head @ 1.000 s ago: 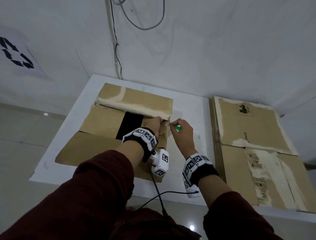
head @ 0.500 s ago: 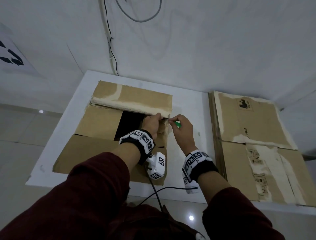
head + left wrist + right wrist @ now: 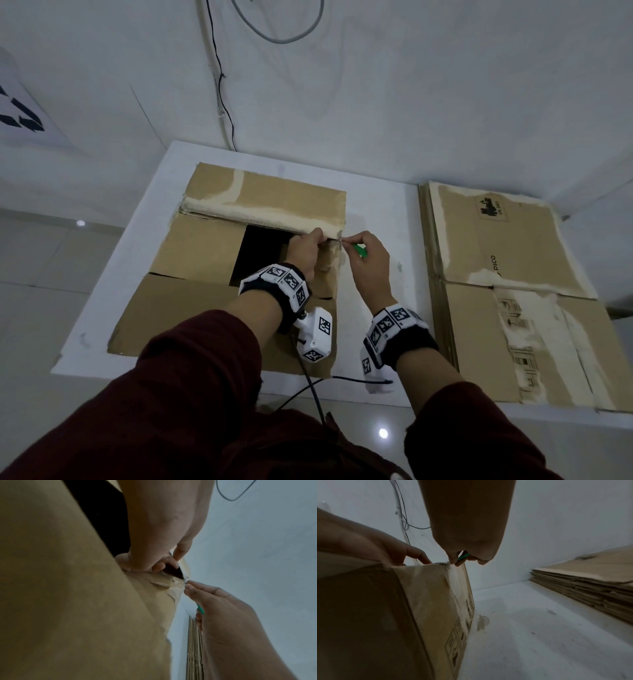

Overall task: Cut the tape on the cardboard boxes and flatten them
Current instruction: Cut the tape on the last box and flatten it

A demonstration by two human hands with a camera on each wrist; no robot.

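Observation:
An opened cardboard box (image 3: 202, 246) stands on the white table (image 3: 376, 212), its top flaps spread and a dark opening showing in the middle. My left hand (image 3: 303, 248) grips the far flap's edge at the box's right top corner, fingers (image 3: 161, 565) curled over into the gap. My right hand (image 3: 368, 263) pinches a green-handled cutter (image 3: 359, 250) right beside it. The blade tip (image 3: 186, 580) sits at the corner where clear tape (image 3: 453, 581) runs down the box's side wall (image 3: 433, 601). In the right wrist view the cutter (image 3: 462, 557) shows between my fingers.
A stack of flattened cardboard boxes (image 3: 513, 274) lies on the right part of the table, also seen in the right wrist view as layered sheets (image 3: 590, 577). Cables hang on the white wall (image 3: 222, 85) behind. Bare tabletop (image 3: 530, 628) lies between box and stack.
Both hands stay at the box's right top corner, with the cutter at the same spot. Only the head view has shifted slightly.

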